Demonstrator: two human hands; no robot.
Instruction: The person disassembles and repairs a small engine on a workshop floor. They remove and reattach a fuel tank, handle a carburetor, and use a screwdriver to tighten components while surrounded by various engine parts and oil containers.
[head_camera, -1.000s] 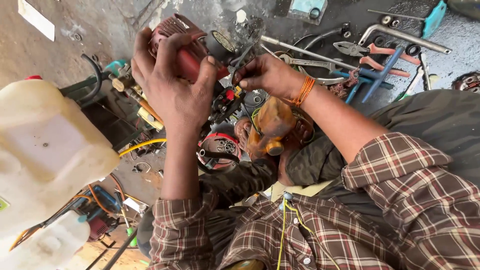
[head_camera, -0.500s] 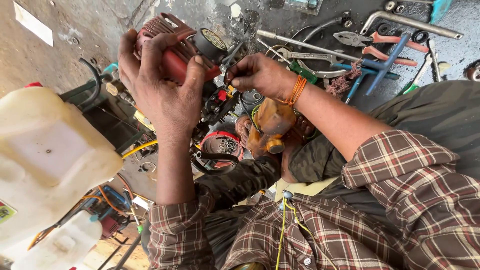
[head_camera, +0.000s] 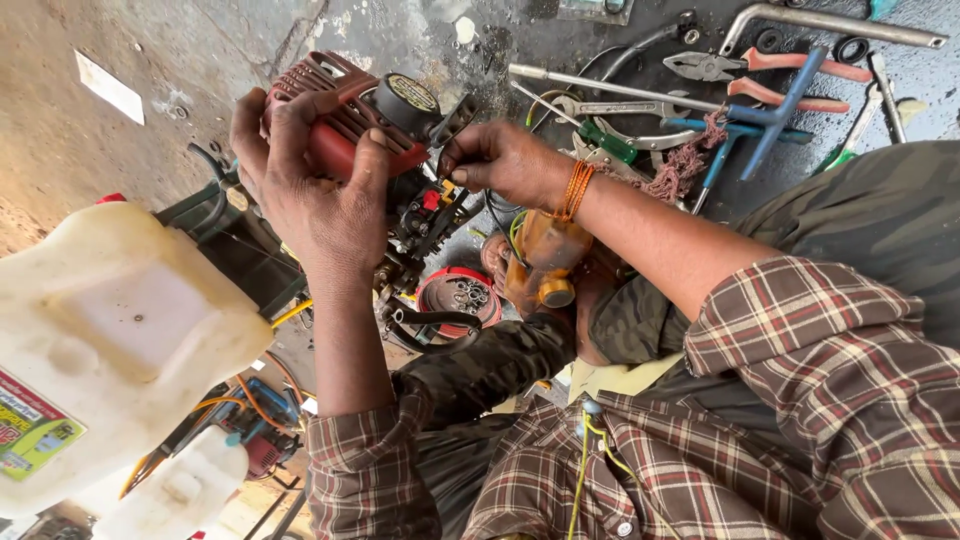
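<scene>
1. White plastic tank (head_camera: 110, 340), large, at lower left, just beside the engine's dark frame; a coloured label on its lower corner.

2. Small engine (head_camera: 385, 150), red ribbed cover, black round cap on top, dark body with red parts beneath; sits at upper centre on the grey floor (head_camera: 60, 150), between both hands.

3. Left hand (head_camera: 310, 190), clenched over the red cover, fingers wrapped round its far side, thumb on the near side.

4. Right hand (head_camera: 500, 160), fingertips pinched on a small dark part at the engine's right edge, just under the black cap; what the part is cannot be told. Orange thread band at the wrist.

5. Tool spread on the floor, upper right, well apart from the engine: blue cross wrench (head_camera: 770, 115), red-handled pliers (head_camera: 760, 65), long steel bar (head_camera: 830, 20).

6. Red round tray (head_camera: 460, 295) holding small metal parts, below the engine.
</scene>
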